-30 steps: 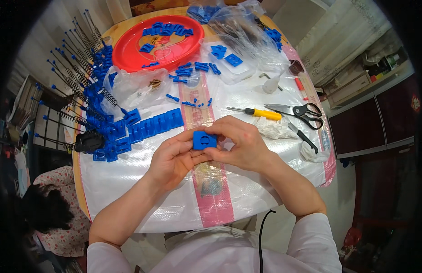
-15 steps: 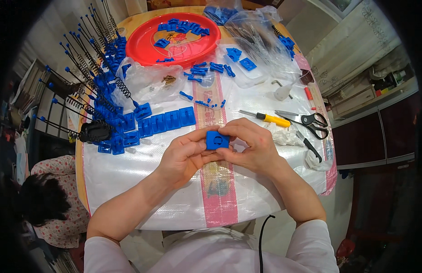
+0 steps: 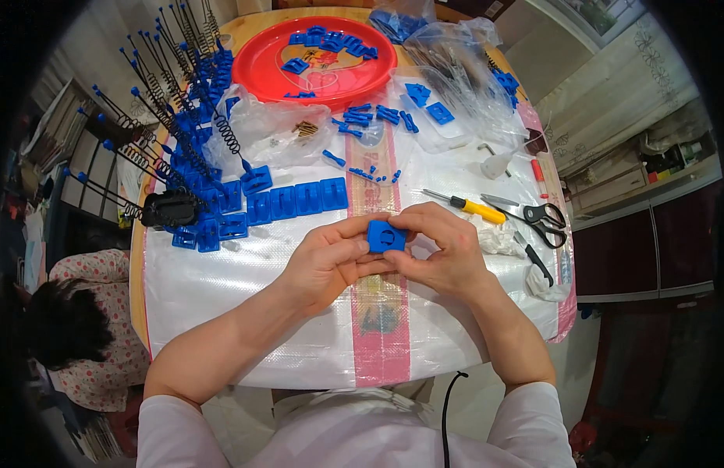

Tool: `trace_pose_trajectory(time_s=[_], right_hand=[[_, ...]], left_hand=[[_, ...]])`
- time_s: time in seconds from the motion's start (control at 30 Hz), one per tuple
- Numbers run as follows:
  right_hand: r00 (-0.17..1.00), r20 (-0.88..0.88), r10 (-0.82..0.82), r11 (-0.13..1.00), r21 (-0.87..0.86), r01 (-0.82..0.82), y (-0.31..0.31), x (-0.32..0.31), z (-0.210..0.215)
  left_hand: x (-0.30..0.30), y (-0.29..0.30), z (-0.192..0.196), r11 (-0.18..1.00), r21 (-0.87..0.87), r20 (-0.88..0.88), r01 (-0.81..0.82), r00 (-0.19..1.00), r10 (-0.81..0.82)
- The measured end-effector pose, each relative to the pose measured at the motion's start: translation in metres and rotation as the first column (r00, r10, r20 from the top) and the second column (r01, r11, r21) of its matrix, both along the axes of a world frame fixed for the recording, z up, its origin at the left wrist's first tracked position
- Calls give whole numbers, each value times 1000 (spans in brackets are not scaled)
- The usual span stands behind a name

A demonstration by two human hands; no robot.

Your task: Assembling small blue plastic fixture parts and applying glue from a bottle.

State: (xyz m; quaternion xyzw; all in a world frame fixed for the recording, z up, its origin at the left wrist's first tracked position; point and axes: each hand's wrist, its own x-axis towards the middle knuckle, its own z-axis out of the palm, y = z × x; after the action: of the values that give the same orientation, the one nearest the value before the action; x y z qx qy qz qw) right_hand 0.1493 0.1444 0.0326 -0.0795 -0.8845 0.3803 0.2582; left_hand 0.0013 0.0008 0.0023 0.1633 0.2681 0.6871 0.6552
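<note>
A wooden surface (image 3: 137, 281), mostly under a white sheet (image 3: 214, 285), carried a red tray (image 3: 260, 76) at upper centre, blue bases (image 3: 308, 197) at centre left and — right of centre — a yellow-handled screwdriver (image 3: 480, 210), scissors (image 3: 527, 211) and crumpled white tissue (image 3: 498, 240).

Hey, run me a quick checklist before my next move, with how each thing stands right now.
1. Blue block gripped: ok, the fingers of the left hand and right hand are both on it.
2. Opening in the block in view: ok, it faces up toward the camera.
3. Underside of the block: cannot tell, it is hidden.
4. One hand free: not ok, both are on the block.
5. Knife clear of the hands: ok, it lies off to the right.
6. Scissors clear of the hands: ok, beyond the right hand.
</note>
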Motion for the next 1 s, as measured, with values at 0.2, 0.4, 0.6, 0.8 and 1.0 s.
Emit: trace_pose_trajectory(time_s=[0.2,0.4,0.6,0.8,1.0], right_hand=[[1000,12,2,1000,11,-2,0,0,-1],[1000,22,-2,1000,8,2,0,-1,-1],[1000,12,-11,1000,-1,11,-1,-2,2],[1000,10,-20,1000,11,19,0,-2,1],[1000,22,-21,999,41,20,1,-1,0]], left_hand=[[-1,1,-1,1000,-2,43,5,999,-5],[-1,1,1,1000,-2,38,-1,999,1],[0,1,0,1000,28,30,1,1000,-2],[-1,1,-3,999,42,28,4,1000,-5],[-1,0,-4,999,37,16,-5,1000,4]])
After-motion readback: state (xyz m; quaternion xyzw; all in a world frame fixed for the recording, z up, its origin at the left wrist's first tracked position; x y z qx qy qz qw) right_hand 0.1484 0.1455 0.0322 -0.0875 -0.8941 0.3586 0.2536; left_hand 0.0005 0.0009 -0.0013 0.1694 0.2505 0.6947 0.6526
